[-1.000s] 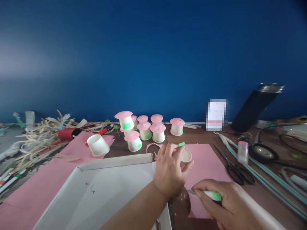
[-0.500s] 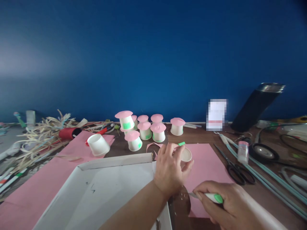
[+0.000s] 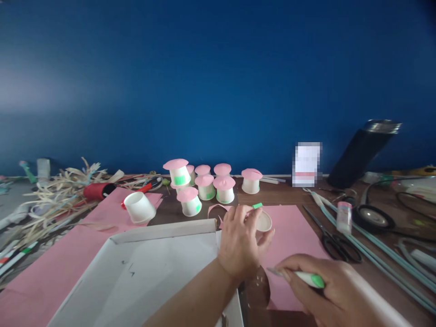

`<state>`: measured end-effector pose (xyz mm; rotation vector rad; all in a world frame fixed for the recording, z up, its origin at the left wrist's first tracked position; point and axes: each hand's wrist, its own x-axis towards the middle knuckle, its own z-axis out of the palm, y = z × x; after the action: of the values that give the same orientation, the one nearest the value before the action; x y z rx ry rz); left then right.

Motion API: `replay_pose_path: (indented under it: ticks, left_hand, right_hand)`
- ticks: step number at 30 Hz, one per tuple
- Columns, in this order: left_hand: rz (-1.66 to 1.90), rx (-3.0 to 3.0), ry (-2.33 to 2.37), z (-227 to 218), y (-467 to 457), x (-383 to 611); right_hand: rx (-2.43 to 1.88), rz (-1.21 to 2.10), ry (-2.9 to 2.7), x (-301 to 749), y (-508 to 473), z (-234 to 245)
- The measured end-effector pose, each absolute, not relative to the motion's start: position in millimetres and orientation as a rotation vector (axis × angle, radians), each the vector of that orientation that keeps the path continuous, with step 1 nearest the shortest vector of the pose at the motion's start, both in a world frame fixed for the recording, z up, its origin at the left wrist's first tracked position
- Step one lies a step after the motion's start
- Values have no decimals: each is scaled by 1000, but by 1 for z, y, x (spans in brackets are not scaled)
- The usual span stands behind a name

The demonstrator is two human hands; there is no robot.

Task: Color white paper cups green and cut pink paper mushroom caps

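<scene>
Left hand [image 3: 241, 243]: fingers curled around small cup [image 3: 265, 221], at hand's 1 o'clock. Right hand [image 3: 311, 286]: fingers pinching white-green knife [image 3: 309, 278], blade toward 10 o'clock. Pink sheet [image 3: 293, 231] at cup's 4 o'clock. Advisable: brace cup firmly, angle blade clear of left fingers.

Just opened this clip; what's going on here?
A person's left grip holds a small white cup at a pink sheet. The right grip holds a white-and-green tool, its tip by the sheet's curved cut edge; whether it touches is unclear. Behind them stand pink-topped cups, and an open white box lies on the left. Black scissors lie right of the sheet.
</scene>
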<state>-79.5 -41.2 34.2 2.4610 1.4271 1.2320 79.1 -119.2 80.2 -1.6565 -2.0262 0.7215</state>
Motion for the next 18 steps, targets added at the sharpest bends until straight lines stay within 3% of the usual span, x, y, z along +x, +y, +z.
replay_pose_path:
  ticks: [4, 9, 14, 18]
  left_hand:
    - [1479, 2429, 1423, 35, -40, -80]
    - [1712, 2377, 1444, 35, -43, -79]
    - [1813, 2376, 1416, 28, -47, -73]
    - [2016, 2458, 1210, 24, -41, -66]
  right_hand:
    - [-1527, 577, -1779, 103, -116, 79]
    - [-1411, 156, -1589, 107, -112, 77]
    - [-1282, -182, -1783, 94, -99, 59]
    - [-1338, -211, -1981, 91, -92, 51]
